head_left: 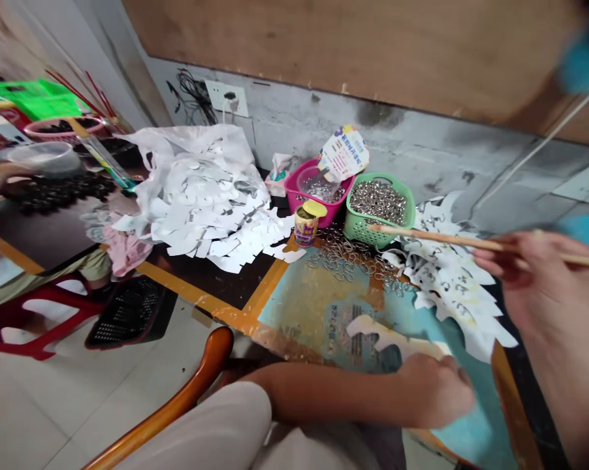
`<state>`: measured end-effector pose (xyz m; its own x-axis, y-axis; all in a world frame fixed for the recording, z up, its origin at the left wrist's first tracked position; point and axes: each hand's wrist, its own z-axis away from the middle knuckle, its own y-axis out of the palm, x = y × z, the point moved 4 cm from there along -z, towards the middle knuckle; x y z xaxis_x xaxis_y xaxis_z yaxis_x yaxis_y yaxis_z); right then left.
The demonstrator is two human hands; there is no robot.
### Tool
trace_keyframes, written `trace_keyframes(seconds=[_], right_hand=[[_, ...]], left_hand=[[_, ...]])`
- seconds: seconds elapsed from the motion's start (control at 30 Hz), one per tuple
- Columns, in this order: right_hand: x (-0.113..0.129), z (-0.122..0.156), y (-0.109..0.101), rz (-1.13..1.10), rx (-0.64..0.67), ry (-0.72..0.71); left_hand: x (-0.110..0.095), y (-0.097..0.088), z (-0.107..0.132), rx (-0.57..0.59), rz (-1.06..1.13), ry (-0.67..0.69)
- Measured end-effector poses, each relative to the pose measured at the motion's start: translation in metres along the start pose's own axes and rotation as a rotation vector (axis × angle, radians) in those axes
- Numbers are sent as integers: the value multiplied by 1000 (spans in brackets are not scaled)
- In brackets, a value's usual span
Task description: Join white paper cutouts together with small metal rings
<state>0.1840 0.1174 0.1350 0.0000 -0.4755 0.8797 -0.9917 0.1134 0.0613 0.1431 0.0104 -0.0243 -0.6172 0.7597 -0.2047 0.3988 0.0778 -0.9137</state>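
A: What's in the 2 hands?

B: The right hand point(552, 294) is curled nearly shut around a thin wooden stick point(471, 243), its fingers wrapped close. The left hand point(434, 391) is closed on the end of a white paper cut-out point(392, 337).

A: How do those 2 things look and lie?

B: The stick is plain, pale and straight. Its long axis runs almost level from the right hand toward the table's back edge, and its tip ends just by a green plastic basket point(397, 222) of metal rings. The cut-out is a narrow piece with a wavy outline, lying along a teal printed board point(304, 307) near the table's front edge, its long axis pointing left and slightly away from the left hand.

A: And further out?

B: A stack of white cut-out sheets point(451, 281) lies near the table's right edge, with loose metal rings point(348, 258) beside it. Toward the back edge sit a pink basket point(309, 196) and a lidded paper cup point(305, 223). A larger heap of white paper cut-outs point(201, 209) covers a white plastic bag point(187, 143) toward the table's back left corner.
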Motion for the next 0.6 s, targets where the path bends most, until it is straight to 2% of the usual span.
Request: trace_keyframes(seconds=[0.1,0.17,0.23,0.3,0.4,0.47,0.5,0.6], right_hand=[[4,-24,64,-47,130,18],[2,-33,100,-5,200,-52],[-4,-38,133,68,296,-80],[-11,-41,162,151,381,-109],[-21,-42,204,308,495,-185],[-31,-42,232,439,570,-250],[-37,-42,245,507,605,-276],[-55,-40,276,648,706,-286]], left_hand=[[-11,11,-5,-13,54,-4],[-8,7,8,-17,62,57],[8,-7,30,-24,76,101],[38,-26,56,-21,94,19],[98,-67,101,-106,63,-172],[143,-93,134,-151,-49,-345],[165,-104,151,-136,-132,-431],[222,-132,195,-144,-246,-588]])
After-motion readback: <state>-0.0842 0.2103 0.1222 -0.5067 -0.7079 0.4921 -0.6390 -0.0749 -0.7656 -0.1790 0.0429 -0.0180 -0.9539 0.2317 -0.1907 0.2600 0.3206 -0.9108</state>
